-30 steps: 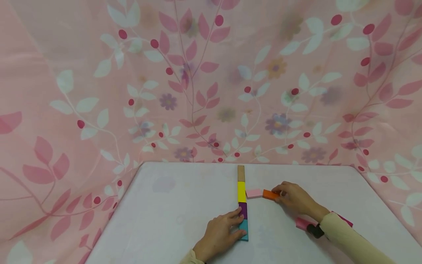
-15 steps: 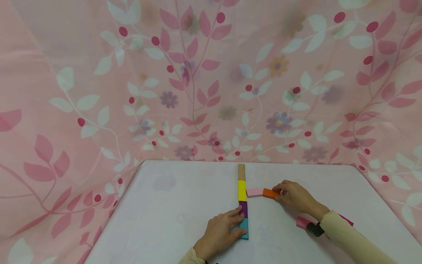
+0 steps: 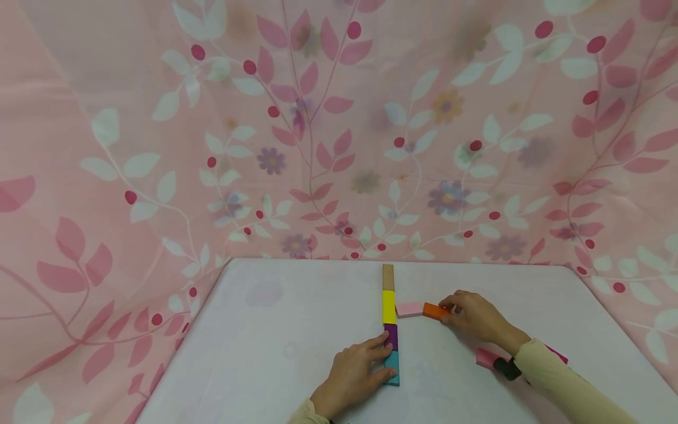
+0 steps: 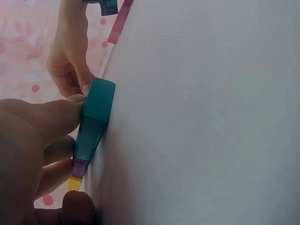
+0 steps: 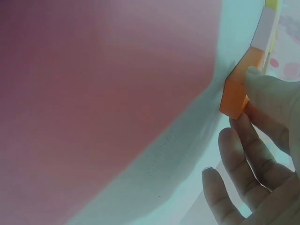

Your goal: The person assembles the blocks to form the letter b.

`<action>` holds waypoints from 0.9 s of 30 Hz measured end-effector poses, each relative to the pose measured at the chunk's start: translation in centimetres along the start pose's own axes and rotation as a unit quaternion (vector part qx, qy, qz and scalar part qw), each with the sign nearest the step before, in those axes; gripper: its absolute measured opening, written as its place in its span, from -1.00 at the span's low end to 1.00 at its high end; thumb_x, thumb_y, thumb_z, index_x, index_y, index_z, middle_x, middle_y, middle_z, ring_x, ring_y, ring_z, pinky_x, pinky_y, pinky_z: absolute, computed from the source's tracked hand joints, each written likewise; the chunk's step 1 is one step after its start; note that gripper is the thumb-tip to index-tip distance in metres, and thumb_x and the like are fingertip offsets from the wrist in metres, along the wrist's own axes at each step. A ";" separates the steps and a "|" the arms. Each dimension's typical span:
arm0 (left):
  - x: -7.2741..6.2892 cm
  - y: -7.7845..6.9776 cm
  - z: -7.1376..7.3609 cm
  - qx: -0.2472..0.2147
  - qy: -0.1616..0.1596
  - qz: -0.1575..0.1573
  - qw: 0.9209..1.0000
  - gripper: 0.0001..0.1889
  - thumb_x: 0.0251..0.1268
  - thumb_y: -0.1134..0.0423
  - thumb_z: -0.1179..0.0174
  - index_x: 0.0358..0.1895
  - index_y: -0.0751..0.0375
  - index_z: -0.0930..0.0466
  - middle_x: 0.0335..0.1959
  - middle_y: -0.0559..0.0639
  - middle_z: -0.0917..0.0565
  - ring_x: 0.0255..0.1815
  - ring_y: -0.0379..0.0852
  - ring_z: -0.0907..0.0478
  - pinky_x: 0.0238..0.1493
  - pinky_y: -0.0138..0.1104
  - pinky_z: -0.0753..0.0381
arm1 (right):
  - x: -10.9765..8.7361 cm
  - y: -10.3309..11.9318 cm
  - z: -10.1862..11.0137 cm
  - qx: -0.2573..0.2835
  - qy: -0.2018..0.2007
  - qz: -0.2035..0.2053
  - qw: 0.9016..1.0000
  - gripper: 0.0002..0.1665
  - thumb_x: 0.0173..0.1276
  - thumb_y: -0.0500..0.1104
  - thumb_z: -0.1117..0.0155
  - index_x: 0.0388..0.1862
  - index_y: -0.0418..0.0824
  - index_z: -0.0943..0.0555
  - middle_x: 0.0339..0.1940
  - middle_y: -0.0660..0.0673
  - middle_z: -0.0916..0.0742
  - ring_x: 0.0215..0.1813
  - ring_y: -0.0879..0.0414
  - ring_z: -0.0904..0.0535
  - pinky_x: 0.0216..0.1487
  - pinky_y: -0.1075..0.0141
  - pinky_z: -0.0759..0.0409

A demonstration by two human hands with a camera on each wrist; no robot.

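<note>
A person's right hand (image 3: 477, 318) pinches the right end of an orange block (image 3: 433, 311), its thumb and index finger clamped on the block and the other fingers apart. The orange block lies on the white desk (image 3: 286, 330), its left end meeting a pale pink block (image 3: 409, 310), which sits just right of a yellow block (image 3: 389, 307).

The left hand (image 3: 352, 374) rests on the near part of a row of 4 blocks, its fingers apart and touching a teal block (image 3: 394, 360) and a purple block (image 3: 392, 337). The row runs from near to far: teal, purple, yellow, then a tan block (image 3: 388, 277).

By the right sleeve (image 3: 572, 380), near a dark wrist device (image 3: 507, 369), lie a pink block (image 3: 484, 357) and a partly hidden magenta block (image 3: 557, 354). A floral curtain (image 3: 339, 141) hangs beyond the far edge.
</note>
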State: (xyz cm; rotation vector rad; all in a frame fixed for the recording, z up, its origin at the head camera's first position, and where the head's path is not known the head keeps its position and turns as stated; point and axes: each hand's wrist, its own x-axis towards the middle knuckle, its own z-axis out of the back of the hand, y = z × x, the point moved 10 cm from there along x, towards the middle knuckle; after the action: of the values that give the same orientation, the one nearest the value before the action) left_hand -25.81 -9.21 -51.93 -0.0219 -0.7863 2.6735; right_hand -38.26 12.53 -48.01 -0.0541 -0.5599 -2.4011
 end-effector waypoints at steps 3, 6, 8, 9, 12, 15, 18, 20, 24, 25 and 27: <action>0.0 0.0 -0.1 -0.001 -0.001 0.000 1.000 -0.48 0.40 -0.19 -0.37 0.35 -0.13 -0.69 0.50 -0.24 -0.56 0.37 -0.01 -0.66 0.01 -0.10 -0.77 | -0.1 0.0 0.0 0.000 -0.002 0.004 1.000 -0.67 0.32 -0.11 -0.58 0.02 -0.20 -0.80 -0.20 0.10 -0.76 -0.20 0.21 -0.64 -0.14 0.27 -0.68; 0.0 -0.1 -0.1 0.000 -0.003 0.000 1.000 -0.48 0.40 -0.19 -0.37 0.35 -0.14 -0.69 0.50 -0.24 -0.56 0.37 -0.01 -0.66 0.02 -0.10 -0.77 | -0.3 -0.1 0.3 0.007 -0.009 0.012 1.000 -0.64 0.34 -0.10 -0.57 0.05 -0.22 -0.79 -0.17 0.07 -0.77 -0.18 0.16 -0.68 -0.11 0.21 -0.72; 0.0 -0.2 -0.1 0.001 -0.005 -0.003 1.000 -0.48 0.41 -0.19 -0.37 0.35 -0.13 -0.69 0.50 -0.23 -0.56 0.36 -0.01 -0.66 0.01 -0.11 -0.77 | -0.6 -0.3 0.6 0.011 -0.014 0.012 1.000 -0.64 0.37 -0.09 -0.55 0.07 -0.21 -0.78 -0.15 0.07 -0.78 -0.15 0.14 -0.69 -0.09 0.17 -0.74; 0.0 -0.3 -0.1 0.002 -0.006 -0.005 1.000 -0.48 0.41 -0.19 -0.37 0.35 -0.13 -0.69 0.50 -0.23 -0.56 0.36 -0.01 -0.67 0.01 -0.11 -0.77 | -0.9 -0.3 0.8 0.012 -0.016 0.012 1.000 -0.64 0.38 -0.08 -0.54 0.07 -0.20 -0.78 -0.15 0.07 -0.78 -0.15 0.13 -0.70 -0.08 0.17 -0.74; -0.1 -0.3 -0.1 0.004 -0.008 -0.007 1.000 -0.48 0.41 -0.19 -0.37 0.34 -0.12 -0.69 0.50 -0.22 -0.56 0.35 0.00 -0.67 0.01 -0.10 -0.77 | -1.9 -0.7 1.3 0.014 -0.014 0.017 1.000 -0.64 0.38 -0.05 -0.54 0.07 -0.19 -0.78 -0.15 0.09 -0.78 -0.14 0.14 -0.69 -0.08 0.16 -0.74; -0.1 -0.4 -0.1 0.007 -0.007 -0.006 1.000 -0.48 0.41 -0.19 -0.37 0.34 -0.13 -0.69 0.50 -0.22 -0.56 0.35 0.00 -0.67 0.01 -0.09 -0.77 | -3.2 -1.5 1.6 0.024 0.010 0.008 1.000 -0.59 0.35 0.02 -0.57 0.08 -0.16 -0.79 -0.15 0.12 -0.78 -0.14 0.20 -0.67 -0.08 0.21 -0.73; -0.1 -0.4 -0.1 0.010 -0.005 -0.004 1.000 -0.48 0.41 -0.19 -0.37 0.35 -0.14 -0.69 0.50 -0.23 -0.56 0.36 0.00 -0.67 0.02 -0.07 -0.77 | -4.8 -2.2 1.6 0.050 0.054 -0.011 0.997 -0.51 0.32 0.09 -0.58 0.11 -0.15 -0.77 -0.11 0.14 -0.77 -0.11 0.27 -0.63 -0.07 0.28 -0.70; -0.1 -0.4 0.0 0.010 -0.004 -0.003 1.000 -0.48 0.40 -0.19 -0.37 0.35 -0.14 -0.69 0.50 -0.23 -0.56 0.36 0.00 -0.66 0.02 -0.07 -0.77 | -5.9 -2.5 1.6 0.072 0.082 -0.016 0.994 -0.47 0.33 0.10 -0.57 0.14 -0.17 -0.76 -0.09 0.13 -0.77 -0.11 0.29 -0.61 -0.08 0.32 -0.68; -0.2 -0.4 0.1 0.013 -0.010 -0.008 1.000 -0.48 0.40 -0.18 -0.38 0.35 -0.13 -0.69 0.49 -0.21 -0.57 0.35 0.01 -0.67 0.01 -0.06 -0.77 | -7.9 -2.7 1.7 0.120 0.130 -0.015 0.984 -0.44 0.35 0.04 -0.56 0.21 -0.23 -0.72 -0.10 0.08 -0.75 -0.14 0.29 -0.58 -0.13 0.36 -0.65; -0.1 -0.4 0.2 0.013 -0.012 -0.010 1.000 -0.48 0.40 -0.18 -0.38 0.34 -0.13 -0.70 0.49 -0.20 -0.57 0.34 0.01 -0.68 0.00 -0.07 -0.77 | -8.3 -2.6 1.7 0.127 0.141 -0.014 0.982 -0.43 0.35 0.03 -0.56 0.22 -0.24 -0.70 -0.11 0.08 -0.74 -0.15 0.29 -0.57 -0.14 0.37 -0.64; -0.1 -0.4 0.3 0.016 -0.017 -0.013 1.000 -0.49 0.40 -0.17 -0.38 0.34 -0.13 -0.70 0.49 -0.19 -0.57 0.34 0.02 -0.68 0.00 -0.07 -0.77 | -9.0 -2.7 1.6 0.143 0.161 -0.018 0.976 -0.41 0.35 0.00 -0.57 0.26 -0.24 -0.68 -0.13 0.10 -0.72 -0.18 0.31 -0.55 -0.17 0.39 -0.61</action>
State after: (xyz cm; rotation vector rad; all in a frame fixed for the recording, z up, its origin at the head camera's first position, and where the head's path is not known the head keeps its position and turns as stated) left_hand -25.56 -9.05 -51.48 0.0408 -0.7494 2.6670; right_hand -33.03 20.47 -49.18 0.4652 -0.7454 -2.2737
